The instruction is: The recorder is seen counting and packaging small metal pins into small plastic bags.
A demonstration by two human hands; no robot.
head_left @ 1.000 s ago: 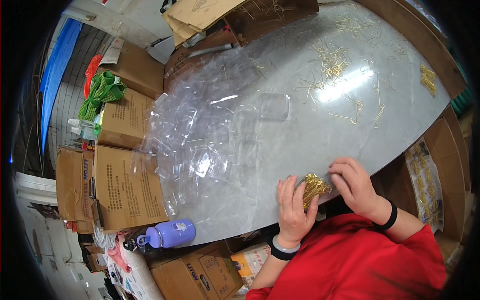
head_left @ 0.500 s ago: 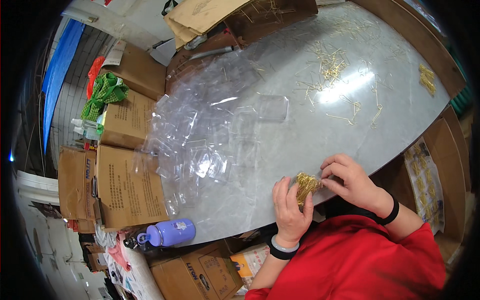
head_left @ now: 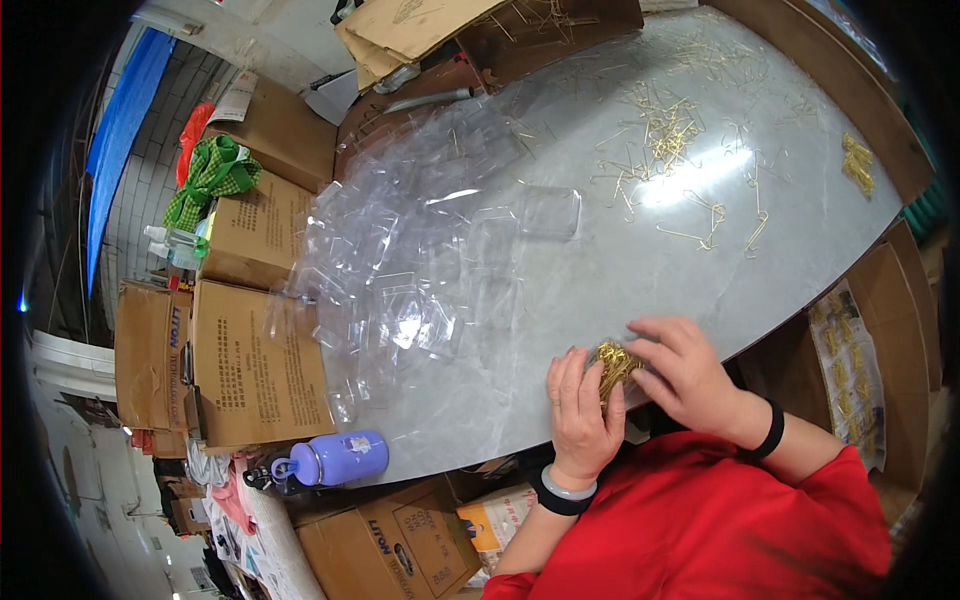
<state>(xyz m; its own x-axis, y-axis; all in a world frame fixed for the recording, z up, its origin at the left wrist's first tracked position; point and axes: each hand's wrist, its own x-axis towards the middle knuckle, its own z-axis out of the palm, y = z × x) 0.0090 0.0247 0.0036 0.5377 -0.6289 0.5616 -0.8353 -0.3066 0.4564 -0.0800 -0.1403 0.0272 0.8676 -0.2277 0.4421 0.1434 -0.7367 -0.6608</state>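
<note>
Near the table's front edge, my left hand [head_left: 585, 410] is closed around a bunch of gold wire hooks [head_left: 616, 366], which stick up between its fingers and thumb. Whether clear plastic wraps the bunch is hard to make out. Just to the right, my right hand [head_left: 690, 372] has its fingers apart and bent toward the bunch, slightly blurred, with nothing visible in them. Loose gold wire hooks [head_left: 668, 135] lie scattered farther back on the grey table [head_left: 590, 290]. A gathered bundle of gold hooks [head_left: 857, 166] rests by the right edge.
Many clear plastic cases or sleeves [head_left: 400, 240] are heaped on the table's left half. A purple bottle [head_left: 345, 458] lies at the front left corner. Cardboard boxes [head_left: 255, 370] line the left side. At right, an open carton [head_left: 890, 300] holds packed gold pieces.
My right hand has drawn slightly back from the bunch and its fingers have spread from a pinch. My left hand keeps hold of the hooks in nearly the same place.
</note>
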